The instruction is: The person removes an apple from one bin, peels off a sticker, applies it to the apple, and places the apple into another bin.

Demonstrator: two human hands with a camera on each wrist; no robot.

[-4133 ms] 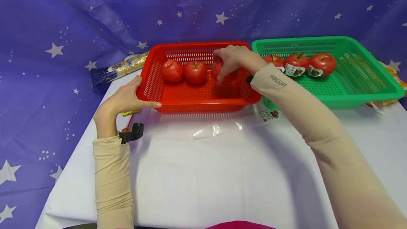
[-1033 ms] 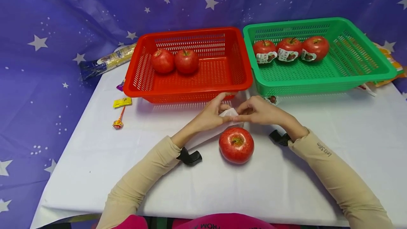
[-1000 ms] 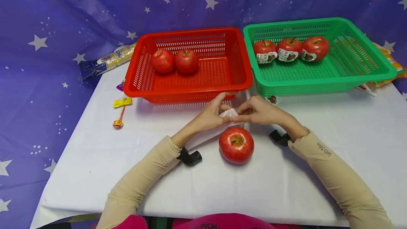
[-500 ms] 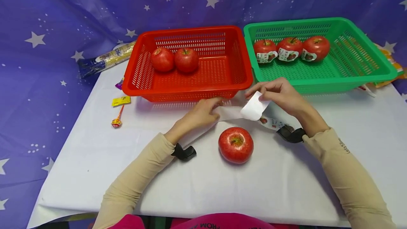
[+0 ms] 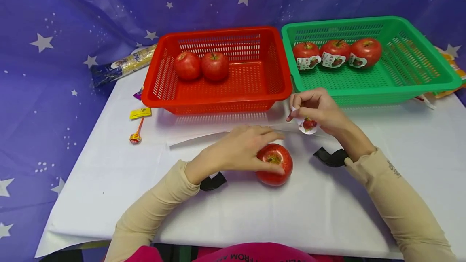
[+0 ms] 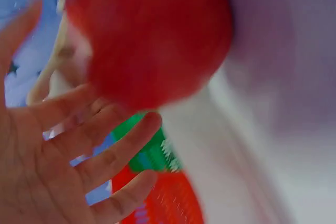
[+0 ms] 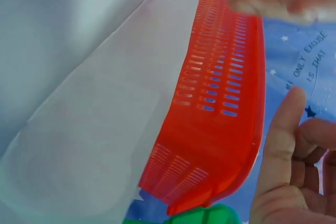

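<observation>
Left hand (image 5: 236, 151) spread, right hand (image 5: 316, 106) pinching

Left hand (image 5: 236, 153) leaving backing strip (image 5: 204, 138), now resting on loose apple (image 5: 275, 170) on white table (image 5: 109, 173), fingers spread over its left side and top; half second back it was pressing strip's end. Right hand (image 5: 316, 108) now pinching peeled sticker (image 5: 307, 125) clear of strip, printed face showing; earlier only its white back showed, still joined to strip. Strip lying flat beyond left hand. Apple shifting slightly toward person.
</observation>
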